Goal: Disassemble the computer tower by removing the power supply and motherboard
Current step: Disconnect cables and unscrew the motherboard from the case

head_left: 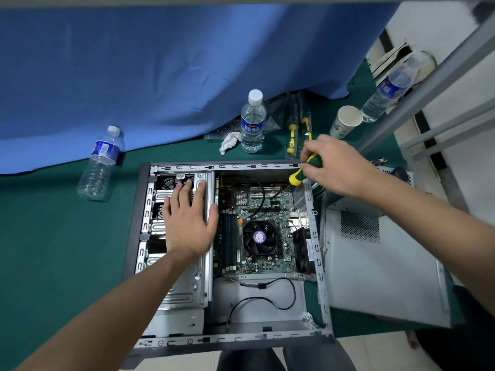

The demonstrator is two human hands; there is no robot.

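1. The computer tower (227,253) is laid on its side, open, on the green table cover (53,250). The motherboard (267,226) is seen inside, w/ CPU fan (260,237) at mid-board.
2. The left hand (187,218) is laid flat, fingers straight and spread, on the drive cage (171,263); nothing is gripped, the case is only being steadied.
3. The right hand (332,164) is curled round the green/yellow handle of a screwdriver (304,170); the shaft is angled down toward the board's upper right corner. Tip contact w/ a screw can't be confirmed.
4. Risk: if the tip is not seated square, a slip could be caused and nearby traces or slots (265,190) scratched.
5. Risk: a freed screw could be dropped among components and lost under the board.
6. Risk: black cables (263,298) lie loose in the lower bay; if any are left plugged in, connectors could be strained when the board is lifted.
7. The lower bay appears empty of a PSU; a grey perforated box (375,258) just right of the case is probably it or a side panel, not certain.
8. Containers: upright water bottle (252,121), mostly full; bottle on its side (100,164), looks nearly empty; third bottle (388,95) far right, tilted, some water; paper cup (345,121), contents not visible. A spill near the open board could be caused by an elbow knock.
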